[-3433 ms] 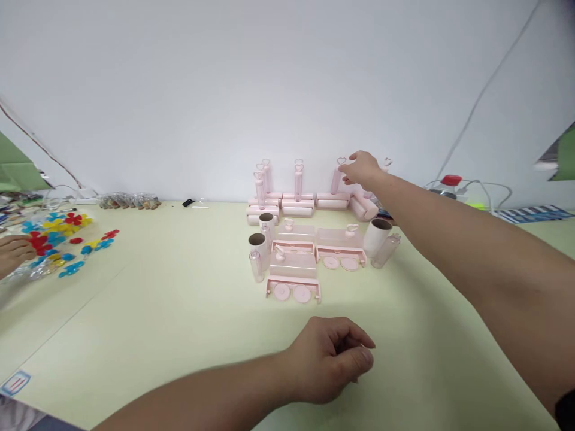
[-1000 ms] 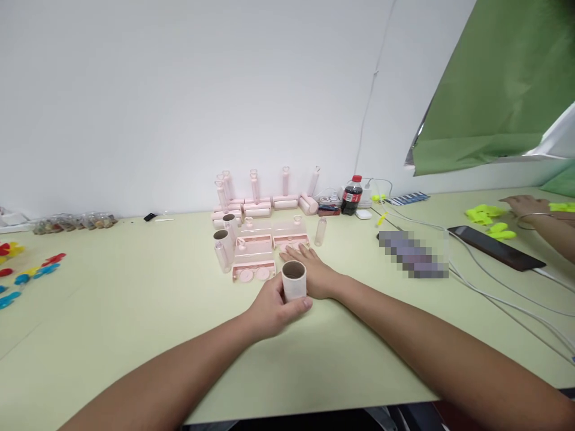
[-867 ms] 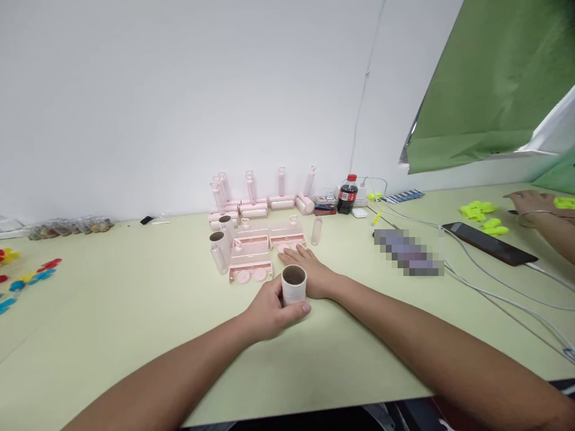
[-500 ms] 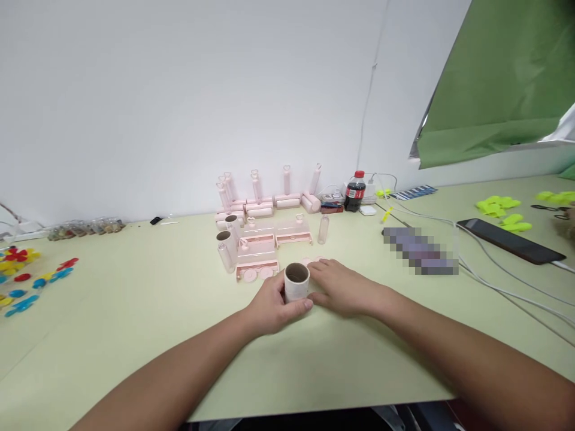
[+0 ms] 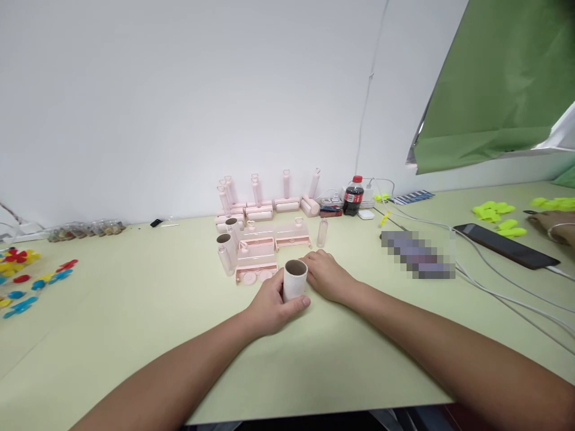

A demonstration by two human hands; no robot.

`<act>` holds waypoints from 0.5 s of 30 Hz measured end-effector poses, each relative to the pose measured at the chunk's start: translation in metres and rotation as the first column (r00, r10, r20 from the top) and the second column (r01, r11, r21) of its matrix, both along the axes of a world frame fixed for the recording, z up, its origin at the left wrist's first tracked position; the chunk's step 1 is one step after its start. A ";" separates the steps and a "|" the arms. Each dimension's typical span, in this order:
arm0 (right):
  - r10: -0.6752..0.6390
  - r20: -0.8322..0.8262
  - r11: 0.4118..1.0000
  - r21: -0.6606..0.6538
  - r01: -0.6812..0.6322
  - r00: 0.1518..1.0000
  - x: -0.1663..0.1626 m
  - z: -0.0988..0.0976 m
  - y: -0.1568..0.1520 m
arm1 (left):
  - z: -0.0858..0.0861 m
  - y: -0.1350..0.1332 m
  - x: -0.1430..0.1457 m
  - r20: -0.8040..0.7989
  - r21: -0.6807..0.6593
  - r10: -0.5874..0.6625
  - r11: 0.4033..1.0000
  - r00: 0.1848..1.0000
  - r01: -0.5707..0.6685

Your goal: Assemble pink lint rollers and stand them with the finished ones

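Worktop (image 5: 251, 371), pale green, runs in from the near edge, where both forearms enter cut off. With the white roll (image 5: 294, 287) as the centre of the dial, the left grip (image 5: 271, 307) wraps it from nine o'clock round to six, its thumb across the front and its fingers hidden behind the wall; the roll stands roughly upright, its brown hollow core facing up. At three o'clock the right grip (image 5: 330, 277) is low over the worktop with bent fingers, some of them out of sight behind the roll, so whether it pinches anything I cannot tell. Half a second ago those fingers reached out flatter, with pink discs showing past their tips; now they are drawn in and the discs are out of sight, while the left grip clasps the roll the same way. A little farther, at ten o'clock, lies a pink case (image 5: 255, 257) with two round discs (image 5: 250, 278) at its front, beside two standing tubes (image 5: 224, 239). At one o'clock a clear bottle (image 5: 322, 233) stands upright. Well out at three o'clock, a pixelated patch (image 5: 417, 256) cannot be made out. Farther back, at eleven o'clock, pink rollers (image 5: 259, 214) line up near the wall; at one o'clock stands a cola bottle (image 5: 353, 197).
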State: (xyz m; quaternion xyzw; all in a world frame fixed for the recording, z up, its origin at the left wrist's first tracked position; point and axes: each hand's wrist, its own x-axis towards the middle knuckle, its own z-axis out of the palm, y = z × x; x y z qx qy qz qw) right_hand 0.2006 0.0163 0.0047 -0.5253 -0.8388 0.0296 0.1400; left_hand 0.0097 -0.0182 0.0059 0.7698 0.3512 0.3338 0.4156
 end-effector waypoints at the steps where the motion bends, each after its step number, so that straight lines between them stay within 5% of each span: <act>1: 0.011 -0.036 1.000 0.023 -0.010 0.999 0.000 0.000 0.000 | 0.000 0.000 0.000 0.000 -0.002 -0.003 1.000 1.000 0.003; 8: 0.131 -0.561 0.981 0.191 -0.027 0.817 0.008 0.000 -0.001 | -0.002 0.001 0.001 0.011 -0.052 0.001 0.999 1.000 -0.001; 15: 0.099 -0.891 0.995 0.094 -0.033 0.444 0.004 0.005 -0.013 | -0.001 0.001 0.003 -0.017 -0.077 0.017 0.997 1.000 -0.018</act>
